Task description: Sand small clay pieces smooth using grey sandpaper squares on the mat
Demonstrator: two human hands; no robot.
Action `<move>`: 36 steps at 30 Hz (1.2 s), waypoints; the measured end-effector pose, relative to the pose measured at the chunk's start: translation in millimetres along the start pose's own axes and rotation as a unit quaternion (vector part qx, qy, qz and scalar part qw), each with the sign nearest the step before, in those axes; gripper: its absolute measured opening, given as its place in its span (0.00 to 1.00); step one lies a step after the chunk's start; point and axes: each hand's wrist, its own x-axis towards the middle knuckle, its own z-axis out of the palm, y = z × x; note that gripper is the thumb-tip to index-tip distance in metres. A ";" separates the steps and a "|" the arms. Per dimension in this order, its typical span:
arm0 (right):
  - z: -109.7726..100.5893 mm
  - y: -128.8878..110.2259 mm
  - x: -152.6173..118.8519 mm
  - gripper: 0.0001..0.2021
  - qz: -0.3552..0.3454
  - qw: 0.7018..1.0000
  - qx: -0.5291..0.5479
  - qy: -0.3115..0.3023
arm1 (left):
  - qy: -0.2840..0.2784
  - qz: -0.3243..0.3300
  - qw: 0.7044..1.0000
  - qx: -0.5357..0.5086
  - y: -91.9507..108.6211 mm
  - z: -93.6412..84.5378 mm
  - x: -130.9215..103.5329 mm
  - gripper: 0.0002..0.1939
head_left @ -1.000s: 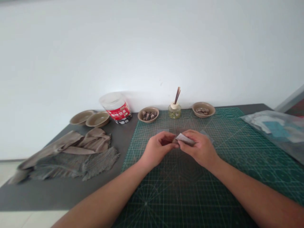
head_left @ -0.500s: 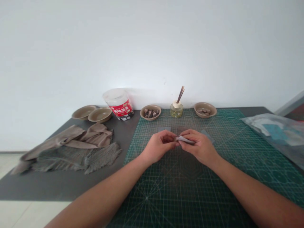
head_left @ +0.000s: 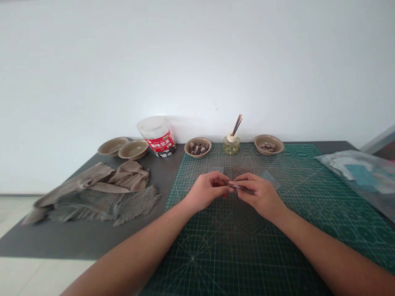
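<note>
Both my hands meet over the middle of the green cutting mat [head_left: 212, 255]. My right hand [head_left: 262, 195] pinches a small, thin, greyish-white flat piece [head_left: 242, 188], seen almost edge-on. At its left end the fingertips of my left hand [head_left: 205, 189] are pressed together, closed on the same piece. Its exact kind is too small and blurred to tell. Just beyond the hands lie small, thin see-through squares: a pale one [head_left: 215, 169], a brownish one [head_left: 242, 170] and a bluish one [head_left: 271, 179], partly covered by my fingers.
Along the wall stand a bowl of brown lumps [head_left: 198, 153], a reed diffuser [head_left: 231, 144] and a bowl of flat brownish pieces [head_left: 268, 152]. Left are a tub with a red label [head_left: 159, 142], two bowls [head_left: 134, 155] and crumpled cloth [head_left: 101, 193]. A plastic bag [head_left: 364, 168] lies right.
The flat piece has turned from showing its pale face to nearly edge-on between my fingers. My hands stay close together in about the same place; the view has shifted slightly.
</note>
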 end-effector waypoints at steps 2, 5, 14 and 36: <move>0.4 0.3 -0.7 0.14 -0.003 1.000 -0.006 0.002 | -0.004 -0.001 1.000 0.005 -1.8 -1.1 0.6 0.13; 1.3 -0.8 -0.8 0.13 0.011 1.000 0.015 -0.001 | 0.007 0.002 1.000 0.005 -3.8 -2.1 1.2 0.14; 0.6 -6.2 -0.6 0.13 0.012 1.000 0.024 0.002 | -0.011 -0.001 1.000 -0.001 -1.3 -1.1 -1.8 0.13; -0.9 -8.4 -1.3 0.13 -0.049 0.999 0.001 0.017 | -0.015 -0.005 1.000 -0.008 1.8 -1.6 -4.0 0.13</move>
